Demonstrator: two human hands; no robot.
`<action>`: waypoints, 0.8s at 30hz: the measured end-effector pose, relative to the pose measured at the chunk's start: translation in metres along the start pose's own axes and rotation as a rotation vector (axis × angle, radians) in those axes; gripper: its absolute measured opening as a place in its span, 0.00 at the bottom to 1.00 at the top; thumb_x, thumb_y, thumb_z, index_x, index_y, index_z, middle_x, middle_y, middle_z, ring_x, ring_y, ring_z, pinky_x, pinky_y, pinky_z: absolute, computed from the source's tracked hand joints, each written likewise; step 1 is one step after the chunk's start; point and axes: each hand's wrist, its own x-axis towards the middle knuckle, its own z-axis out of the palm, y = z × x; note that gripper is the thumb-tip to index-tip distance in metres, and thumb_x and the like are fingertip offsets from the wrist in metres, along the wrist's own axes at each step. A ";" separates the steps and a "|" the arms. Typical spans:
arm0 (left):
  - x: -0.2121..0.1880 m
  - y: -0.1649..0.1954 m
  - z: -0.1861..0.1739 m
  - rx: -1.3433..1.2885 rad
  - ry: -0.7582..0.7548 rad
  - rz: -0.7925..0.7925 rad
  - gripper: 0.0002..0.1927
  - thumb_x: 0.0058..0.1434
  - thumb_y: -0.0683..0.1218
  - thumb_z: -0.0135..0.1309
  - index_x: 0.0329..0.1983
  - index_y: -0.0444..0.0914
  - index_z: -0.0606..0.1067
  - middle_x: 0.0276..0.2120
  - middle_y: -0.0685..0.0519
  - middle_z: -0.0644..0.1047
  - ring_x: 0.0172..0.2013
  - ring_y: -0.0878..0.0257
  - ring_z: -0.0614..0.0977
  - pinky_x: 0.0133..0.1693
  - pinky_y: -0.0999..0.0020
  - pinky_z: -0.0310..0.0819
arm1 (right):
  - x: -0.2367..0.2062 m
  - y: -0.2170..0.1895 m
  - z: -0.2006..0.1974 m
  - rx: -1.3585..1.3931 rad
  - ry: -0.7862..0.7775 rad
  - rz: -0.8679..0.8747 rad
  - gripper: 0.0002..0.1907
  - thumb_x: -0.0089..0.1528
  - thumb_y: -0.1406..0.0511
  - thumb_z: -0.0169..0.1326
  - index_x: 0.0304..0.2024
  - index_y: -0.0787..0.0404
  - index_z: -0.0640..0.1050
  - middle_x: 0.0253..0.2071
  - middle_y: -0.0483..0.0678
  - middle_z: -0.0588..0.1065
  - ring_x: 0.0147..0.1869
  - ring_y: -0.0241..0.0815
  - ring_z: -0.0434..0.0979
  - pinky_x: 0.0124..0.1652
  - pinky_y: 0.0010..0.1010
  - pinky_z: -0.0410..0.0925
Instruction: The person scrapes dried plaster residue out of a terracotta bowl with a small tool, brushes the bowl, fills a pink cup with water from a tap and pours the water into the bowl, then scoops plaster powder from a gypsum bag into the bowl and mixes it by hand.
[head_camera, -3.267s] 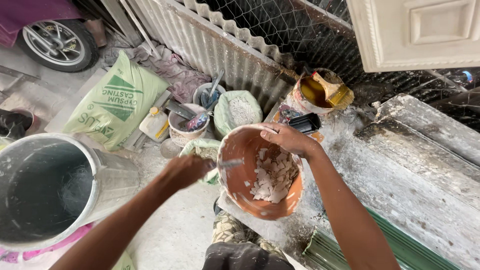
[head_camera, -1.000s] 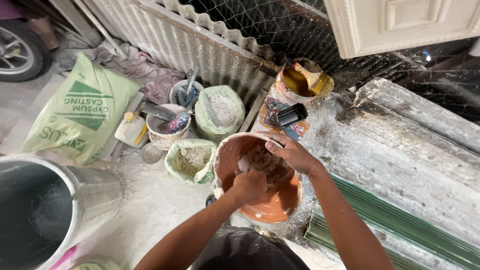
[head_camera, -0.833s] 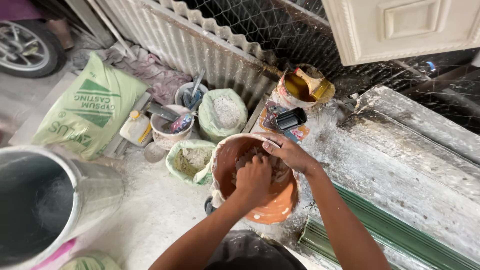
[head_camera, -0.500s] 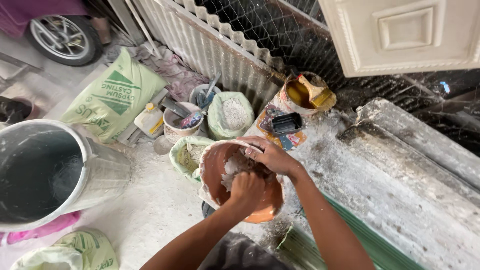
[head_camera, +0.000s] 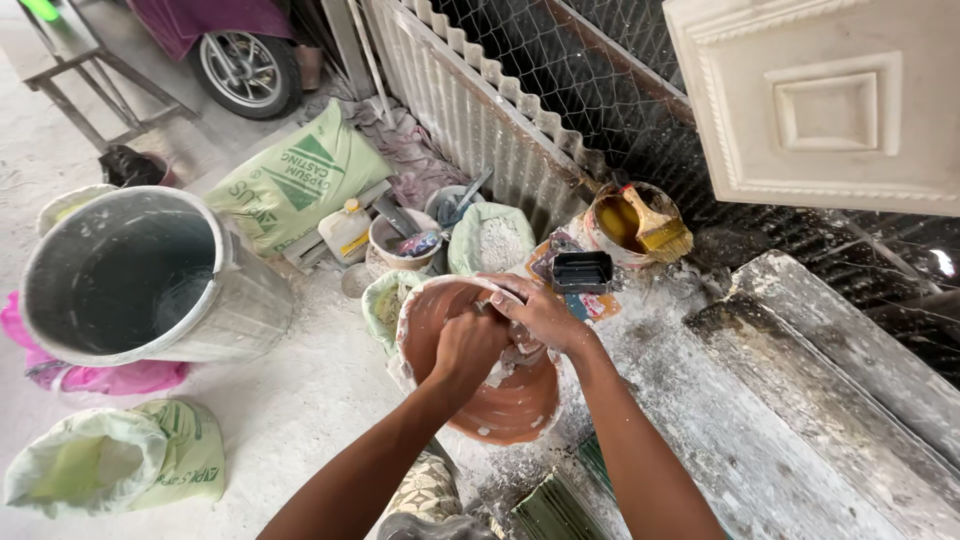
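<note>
Orange bowl (head_camera: 500, 400) holds white plaster (head_camera: 510, 362), both hands inside.

Head view. Both forearms are bare to the bottom of the picture; no sleeve edge shows on either. The left hand (head_camera: 468, 345) carries pale powder dust over the knuckles and fingers. The right hand (head_camera: 540, 312) is smeared with the same white residue, thickest on the fingers. Light speckling runs up both wrists. At the bottom edge, patterned cloth in pale and dark tones covers a knee.
</note>
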 end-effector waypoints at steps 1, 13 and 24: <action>-0.001 -0.001 0.003 -0.021 -0.011 -0.064 0.06 0.63 0.40 0.52 0.34 0.40 0.80 0.28 0.48 0.81 0.29 0.54 0.86 0.28 0.60 0.80 | 0.001 -0.001 0.002 -0.014 0.003 0.018 0.28 0.65 0.50 0.51 0.65 0.51 0.75 0.61 0.47 0.75 0.64 0.41 0.72 0.61 0.34 0.65; -0.039 -0.055 -0.029 -0.344 -0.025 -0.156 0.08 0.61 0.42 0.49 0.42 0.36 0.75 0.39 0.42 0.77 0.37 0.44 0.82 0.38 0.47 0.76 | 0.018 -0.017 0.011 -0.063 0.046 -0.069 0.31 0.68 0.47 0.45 0.67 0.56 0.72 0.63 0.48 0.76 0.67 0.40 0.71 0.64 0.34 0.62; -0.032 -0.108 0.002 -1.294 -0.170 -0.552 0.14 0.66 0.48 0.53 0.46 0.32 0.74 0.28 0.46 0.75 0.30 0.53 0.77 0.33 0.56 0.74 | 0.066 0.005 0.051 0.029 0.108 0.140 0.34 0.65 0.48 0.50 0.69 0.58 0.69 0.63 0.49 0.73 0.67 0.39 0.68 0.65 0.33 0.60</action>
